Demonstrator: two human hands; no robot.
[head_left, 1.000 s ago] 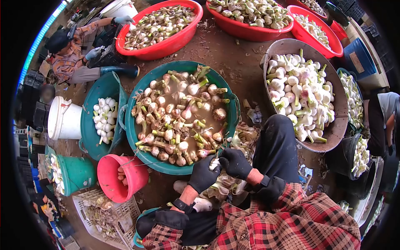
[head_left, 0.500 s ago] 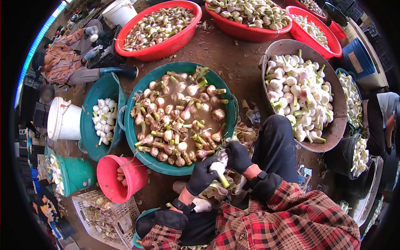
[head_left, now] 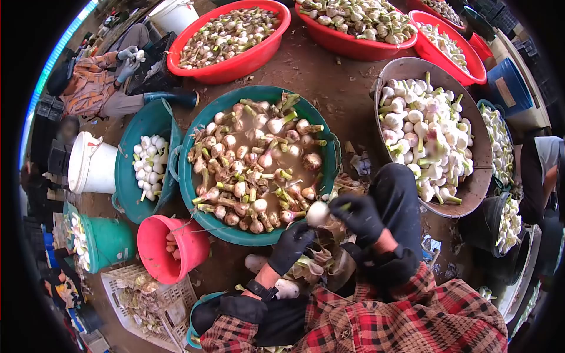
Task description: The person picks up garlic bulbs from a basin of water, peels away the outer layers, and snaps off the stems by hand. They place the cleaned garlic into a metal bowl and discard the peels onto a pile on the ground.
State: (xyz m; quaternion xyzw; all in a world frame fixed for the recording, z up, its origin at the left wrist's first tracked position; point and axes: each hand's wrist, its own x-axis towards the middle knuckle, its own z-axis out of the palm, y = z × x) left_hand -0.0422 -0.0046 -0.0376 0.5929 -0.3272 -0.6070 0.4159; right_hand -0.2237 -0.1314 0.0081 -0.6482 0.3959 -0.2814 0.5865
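My right hand (head_left: 360, 219), in a black glove, is closed round the green stem of a peeled white garlic bulb (head_left: 318, 213). The bulb points left, over the near rim of the green tub (head_left: 187, 212). Lower and to the left, my left hand (head_left: 291, 247), also gloved, is apart from that bulb with its fingers curled in; whatever they may hold is hidden. Under both hands, loose garlic skins (head_left: 318, 262) lie between my legs. Inside the tub, unpeeled garlic bulbs (head_left: 238, 188) sit in muddy water.
On the right stands a wide pan (head_left: 482, 170) heaped with white garlic. A green basket (head_left: 123, 176) with peeled bulbs, a pink bucket (head_left: 156, 253) and a white crate (head_left: 170, 306) are on the left. Red basins (head_left: 271, 47) line the back. Another person (head_left: 88, 88) sits far left.
My hands have moved apart. The right one has drawn the garlic bulb up and rightward, out of the left hand's reach. The far-left person's hands have come closer together.
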